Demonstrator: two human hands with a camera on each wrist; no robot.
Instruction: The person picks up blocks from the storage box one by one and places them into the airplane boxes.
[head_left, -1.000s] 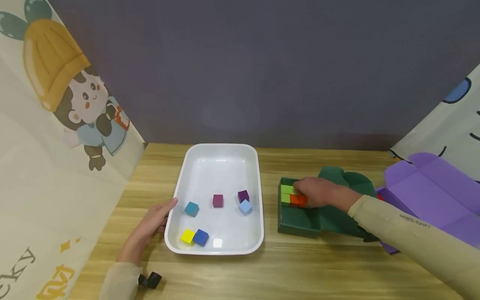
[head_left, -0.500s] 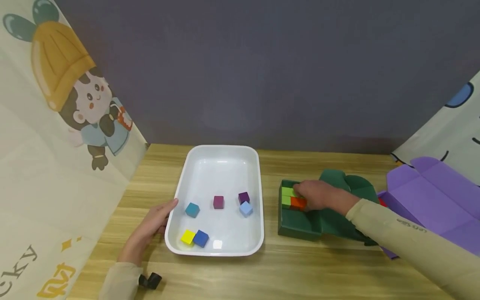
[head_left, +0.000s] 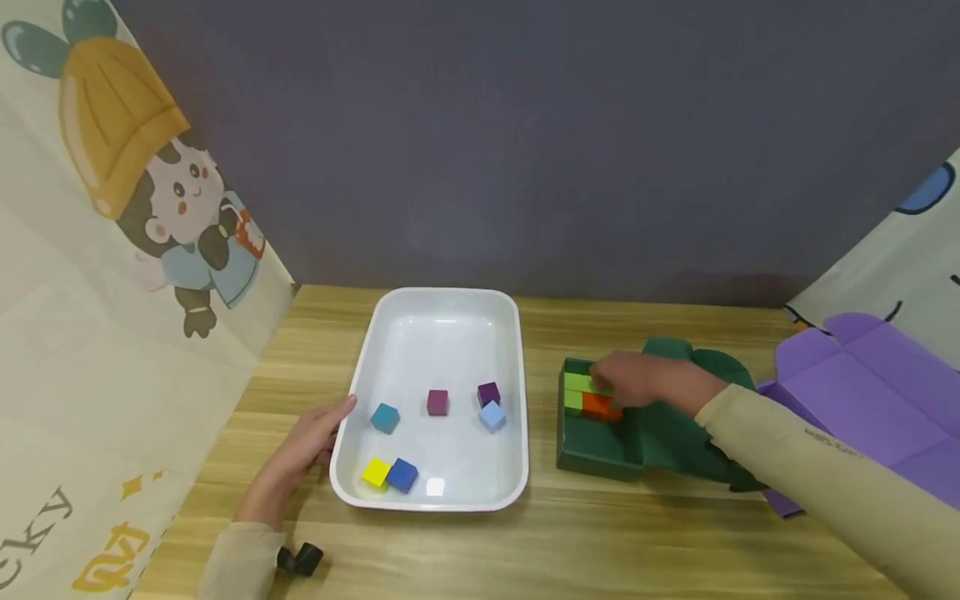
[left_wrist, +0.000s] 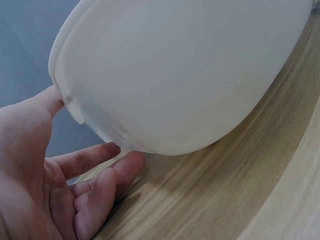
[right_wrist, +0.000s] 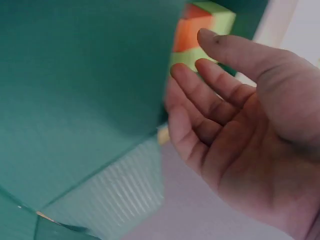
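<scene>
In the head view my right hand (head_left: 637, 379) reaches into an open dark green cardboard box (head_left: 600, 465). Lime-green cubes (head_left: 573, 402) and orange cubes (head_left: 600, 407) sit together at the back of that box. The right wrist view shows thumb and fingertips apart and close to an orange cube (right_wrist: 195, 30), with nothing pinched between them. My left hand (head_left: 307, 442) is at the left rim of a white tray (head_left: 442, 350). In the left wrist view its thumb touches the rim, and its loosely bent fingers lie near the outer wall.
Inside the tray lie separate teal (head_left: 385, 418), yellow (head_left: 377, 473), blue (head_left: 402, 476), magenta (head_left: 438, 402), dark purple (head_left: 488, 393) and light blue (head_left: 492, 416) cubes. An open purple box (head_left: 862, 383) stands right of the green one. A grey wall (head_left: 525, 150) rises behind.
My right hand has shifted slightly right over the green box, and more of the orange cubes shows. The left hand and the tray stay put.
</scene>
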